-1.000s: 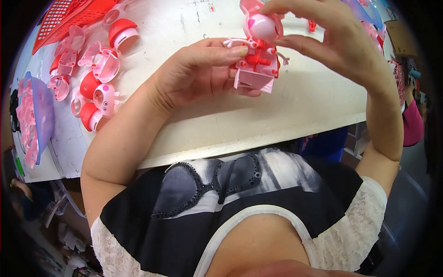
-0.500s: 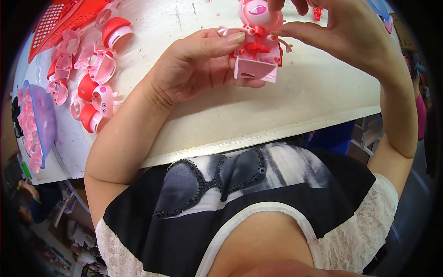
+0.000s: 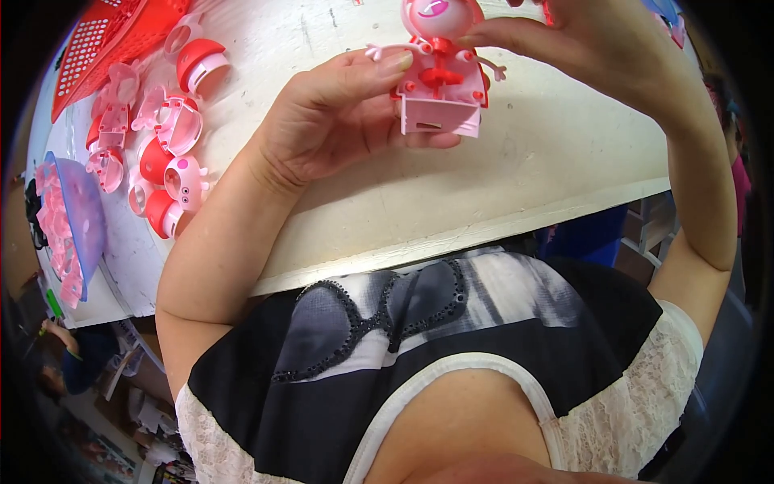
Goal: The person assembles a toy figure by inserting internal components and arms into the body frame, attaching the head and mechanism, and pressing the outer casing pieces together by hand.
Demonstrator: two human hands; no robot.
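Note:
Near the top middle, a pink and red toy figure (image 3: pixel 440 78) with a round head, thin arms and a pale pink box-shaped lower part stands with its inside facing me. My left hand (image 3: pixel 347 105) is closed on its left side, thumb over the front and fingers behind. Beside the figure's head, my right hand (image 3: pixel 592 52) has its thumb stretched out at the neck. The other right fingers are held apart from the thumb and partly cut off by the upper edge. Whether that thumb touches the toy is hard to see.
On the left of the white table (image 3: pixel 451 206) lie several pink and red toy shells (image 3: pixel 184 181). A red perforated basket (image 3: pixel 113 48) stands at the far left. Closer in, a translucent blue-purple tray (image 3: pixel 83 211) holds pink parts. Another person's arm (image 3: pixel 63 335) shows at the lower left.
The toy, still in my left hand, has shifted slightly up and left in the picture. My right fingers have moved away from its head, while the thumb stays by the neck.

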